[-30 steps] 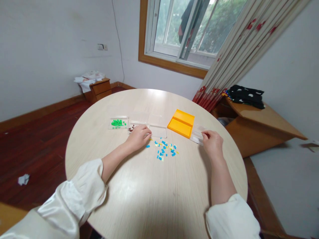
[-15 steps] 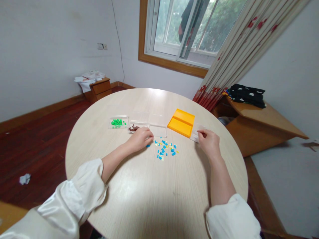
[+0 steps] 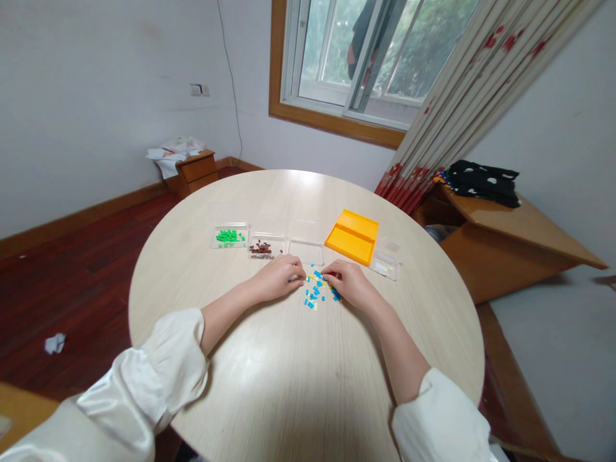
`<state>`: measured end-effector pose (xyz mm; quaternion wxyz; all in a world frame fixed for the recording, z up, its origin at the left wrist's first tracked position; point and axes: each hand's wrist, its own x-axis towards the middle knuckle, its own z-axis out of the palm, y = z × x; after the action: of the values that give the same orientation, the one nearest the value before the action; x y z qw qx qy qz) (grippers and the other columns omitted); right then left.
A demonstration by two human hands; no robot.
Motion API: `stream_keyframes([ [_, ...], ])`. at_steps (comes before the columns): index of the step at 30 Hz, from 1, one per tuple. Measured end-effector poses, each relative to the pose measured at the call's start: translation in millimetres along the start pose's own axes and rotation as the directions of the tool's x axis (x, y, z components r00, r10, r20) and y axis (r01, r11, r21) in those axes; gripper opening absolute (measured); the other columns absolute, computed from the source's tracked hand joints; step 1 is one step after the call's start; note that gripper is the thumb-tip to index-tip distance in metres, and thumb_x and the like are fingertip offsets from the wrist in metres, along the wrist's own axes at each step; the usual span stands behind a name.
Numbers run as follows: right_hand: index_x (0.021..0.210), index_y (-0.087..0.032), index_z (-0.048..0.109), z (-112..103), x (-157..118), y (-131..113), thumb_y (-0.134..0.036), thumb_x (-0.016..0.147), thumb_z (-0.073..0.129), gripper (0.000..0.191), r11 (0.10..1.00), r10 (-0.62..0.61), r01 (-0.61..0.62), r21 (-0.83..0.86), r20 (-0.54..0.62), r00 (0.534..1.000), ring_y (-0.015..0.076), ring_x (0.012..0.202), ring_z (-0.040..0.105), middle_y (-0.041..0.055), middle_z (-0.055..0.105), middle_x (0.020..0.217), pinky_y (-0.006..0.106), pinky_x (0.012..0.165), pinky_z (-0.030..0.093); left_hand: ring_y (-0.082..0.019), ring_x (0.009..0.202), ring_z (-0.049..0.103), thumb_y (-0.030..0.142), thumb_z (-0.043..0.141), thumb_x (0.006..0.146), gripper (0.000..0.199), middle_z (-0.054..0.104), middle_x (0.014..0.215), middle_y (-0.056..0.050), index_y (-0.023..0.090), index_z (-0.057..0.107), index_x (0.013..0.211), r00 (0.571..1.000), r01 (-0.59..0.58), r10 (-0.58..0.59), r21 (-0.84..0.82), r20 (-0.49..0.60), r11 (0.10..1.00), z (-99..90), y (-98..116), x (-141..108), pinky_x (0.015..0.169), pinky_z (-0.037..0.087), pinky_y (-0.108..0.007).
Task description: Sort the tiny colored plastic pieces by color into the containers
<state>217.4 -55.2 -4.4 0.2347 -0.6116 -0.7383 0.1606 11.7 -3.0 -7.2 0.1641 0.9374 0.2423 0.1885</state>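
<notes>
Blue and yellow small flat plastic pieces lie loose near the middle of the table. Our right hand has left the clear rectangular plastic box by the right edge and joined our left hand, so both work there. We cannot tell whether either curled grip grasps a piece. Broad room runs to the near edge.

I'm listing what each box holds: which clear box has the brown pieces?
The second clear box from the left, just beyond the left hand. It alone shows brown pieces; the leftmost box holds green pieces.
</notes>
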Motion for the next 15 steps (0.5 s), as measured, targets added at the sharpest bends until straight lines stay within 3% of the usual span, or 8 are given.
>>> stream_keyframes([
  [9, 0.075, -0.015, 0.071, -2.5, -1.0, -4.4, -0.012, 0.076, 0.055, 0.015, 0.999, 0.019, -0.018, 0.038, -0.027, 0.999, 0.0162, 0.072, 0.062, 0.0069, 0.07, 0.078, 0.027, 0.069, 0.046, -0.018, 0.083, 0.056, 0.015, 0.056, 0.082, 0.011, 0.062, 0.081, -0.007, 0.013, 0.067, 0.082, 0.999, 0.036, -0.036, -0.005, 0.009, 0.999, 2.1, -0.5, 1.5, 0.077, 0.042, -0.029],
  [15, 0.074, -0.017, 0.067, 0.1, -0.1, -2.1, -0.024, 0.077, 0.054, 0.016, 0.966, 0.087, -0.041, 0.257, -0.171, 0.981, 0.0165, 0.069, 0.062, 0.0045, 0.069, 0.073, 0.029, 0.067, 0.048, -0.018, 0.081, 0.056, 0.017, 0.053, 0.085, 0.012, 0.062, 0.081, -0.008, 0.013, 0.063, 0.082, 0.999, 0.034, -0.035, -0.024, -0.025, 0.999, 3.1, -0.7, 1.7, 0.075, 0.042, -0.03],
])
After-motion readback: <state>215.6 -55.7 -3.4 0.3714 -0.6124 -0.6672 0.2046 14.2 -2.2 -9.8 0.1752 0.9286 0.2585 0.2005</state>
